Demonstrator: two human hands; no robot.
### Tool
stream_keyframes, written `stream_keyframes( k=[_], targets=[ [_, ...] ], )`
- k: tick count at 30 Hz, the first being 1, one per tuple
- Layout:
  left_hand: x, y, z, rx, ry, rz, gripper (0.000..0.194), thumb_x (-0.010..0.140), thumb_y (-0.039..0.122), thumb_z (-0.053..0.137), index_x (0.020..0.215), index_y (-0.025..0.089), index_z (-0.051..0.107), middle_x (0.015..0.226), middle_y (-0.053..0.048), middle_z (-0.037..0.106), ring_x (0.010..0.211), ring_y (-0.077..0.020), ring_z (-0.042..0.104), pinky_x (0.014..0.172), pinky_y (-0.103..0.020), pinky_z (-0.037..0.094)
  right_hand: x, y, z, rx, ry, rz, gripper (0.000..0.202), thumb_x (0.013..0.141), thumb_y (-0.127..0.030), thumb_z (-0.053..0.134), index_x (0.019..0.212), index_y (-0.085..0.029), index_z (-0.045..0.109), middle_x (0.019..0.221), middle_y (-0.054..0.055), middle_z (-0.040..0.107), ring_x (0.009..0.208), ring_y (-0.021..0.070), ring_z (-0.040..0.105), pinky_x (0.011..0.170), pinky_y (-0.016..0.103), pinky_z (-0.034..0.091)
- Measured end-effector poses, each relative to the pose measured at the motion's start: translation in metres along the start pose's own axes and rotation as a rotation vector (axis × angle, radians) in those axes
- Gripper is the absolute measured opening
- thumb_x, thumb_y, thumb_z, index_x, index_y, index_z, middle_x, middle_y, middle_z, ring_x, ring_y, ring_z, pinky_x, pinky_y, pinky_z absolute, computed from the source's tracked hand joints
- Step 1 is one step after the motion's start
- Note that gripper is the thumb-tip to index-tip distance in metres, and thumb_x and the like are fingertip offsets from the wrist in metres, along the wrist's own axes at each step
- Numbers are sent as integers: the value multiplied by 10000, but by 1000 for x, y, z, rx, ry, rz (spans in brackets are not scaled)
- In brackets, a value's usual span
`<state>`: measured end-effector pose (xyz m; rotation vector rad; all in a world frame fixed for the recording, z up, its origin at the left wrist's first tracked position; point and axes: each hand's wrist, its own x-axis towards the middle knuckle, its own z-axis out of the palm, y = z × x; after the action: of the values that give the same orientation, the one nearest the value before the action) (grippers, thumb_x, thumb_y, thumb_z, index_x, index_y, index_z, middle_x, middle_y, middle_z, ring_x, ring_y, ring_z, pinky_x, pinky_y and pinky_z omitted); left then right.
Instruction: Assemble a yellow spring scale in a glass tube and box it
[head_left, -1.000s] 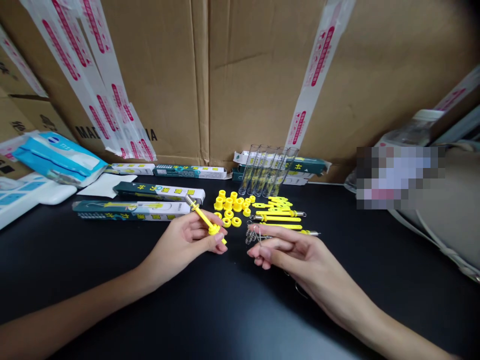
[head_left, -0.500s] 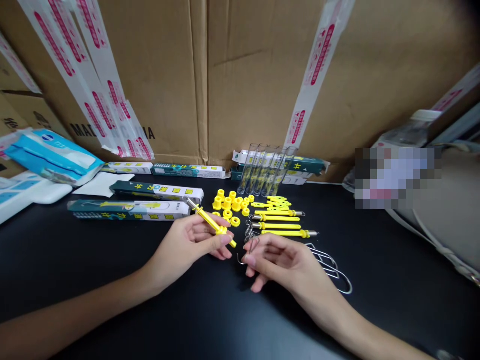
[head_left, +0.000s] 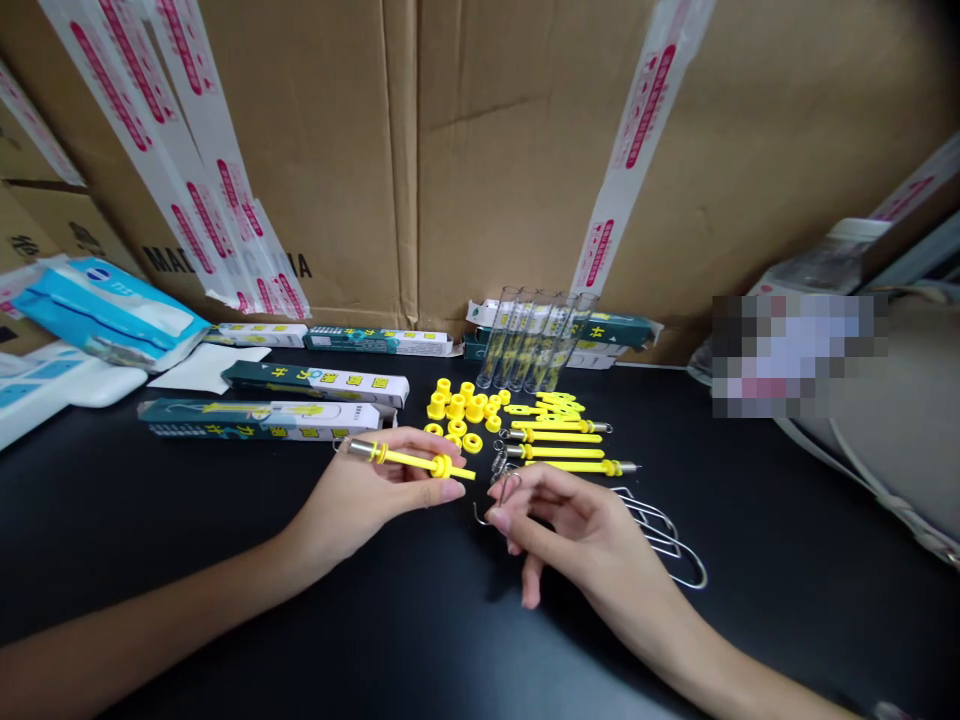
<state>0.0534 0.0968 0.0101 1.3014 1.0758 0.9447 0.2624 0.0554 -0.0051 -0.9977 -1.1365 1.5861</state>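
My left hand (head_left: 390,478) holds a yellow plastic rod (head_left: 409,459) with a metal spring at its left end and a collar near its right end. In my right hand (head_left: 551,520), thumb and fingers pinch a small bent wire hook (head_left: 506,492), its curved end sticking out to the left. The two hands are a short way apart. Behind them lie several yellow caps and rings (head_left: 456,406), and to their right several similar rods with springs (head_left: 566,467). Flat yellow pieces (head_left: 555,404) lie beyond those. Large wire hooks (head_left: 664,530) lie partly behind my right hand.
Several clear tubes (head_left: 532,340) stand at the back before printed boxes (head_left: 630,330). More boxes (head_left: 262,418) lie left on the black table (head_left: 450,640). A blue tissue pack (head_left: 112,310) is far left; a plastic bottle (head_left: 814,265) and a pale bag (head_left: 900,400) are right.
The yellow rod has turned in my left hand from a steep slant to nearly level, its spring end now further left and lower. My right fingers have shifted slightly around the wire hook.
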Motion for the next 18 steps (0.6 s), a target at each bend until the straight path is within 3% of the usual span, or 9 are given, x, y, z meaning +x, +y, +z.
stream_keyframes(
  k=[4, 9, 13, 18],
  targets=[
    [-1, -1, 1, -28, 8, -5, 293, 646, 282, 916, 882, 180, 775, 920, -41, 814, 904, -213, 747, 846, -309, 582, 0, 1, 2, 11, 14, -7, 310, 653, -316, 941, 830, -173, 731, 813, 28, 635, 675, 145, 552, 380, 212, 606],
    [-1, -3, 2, -60, -35, -44, 327, 660, 324, 914, 905, 166, 766, 845, -34, 808, 811, -189, 750, 819, -302, 582, 0, -1, 2, 37, 15, -23, 404, 690, -293, 924, 1034, -186, 741, 688, -20, 605, 632, 133, 538, 385, 196, 598],
    [0, -4, 1, -60, -29, -21, 316, 599, 277, 935, 826, 169, 744, 754, 1, 763, 738, -172, 714, 720, -273, 567, -1, -5, 3, 63, 3, 1, 401, 658, -287, 945, 979, -173, 733, 685, -20, 621, 600, 123, 550, 385, 192, 582],
    [0, -3, 1, -48, 0, 18, 303, 576, 251, 939, 765, 172, 717, 788, 10, 722, 757, -155, 675, 726, -267, 551, -2, -7, 2, 94, -8, 28, 418, 639, -297, 958, 956, -167, 718, 674, -19, 642, 556, 107, 549, 392, 177, 548]
  ],
)
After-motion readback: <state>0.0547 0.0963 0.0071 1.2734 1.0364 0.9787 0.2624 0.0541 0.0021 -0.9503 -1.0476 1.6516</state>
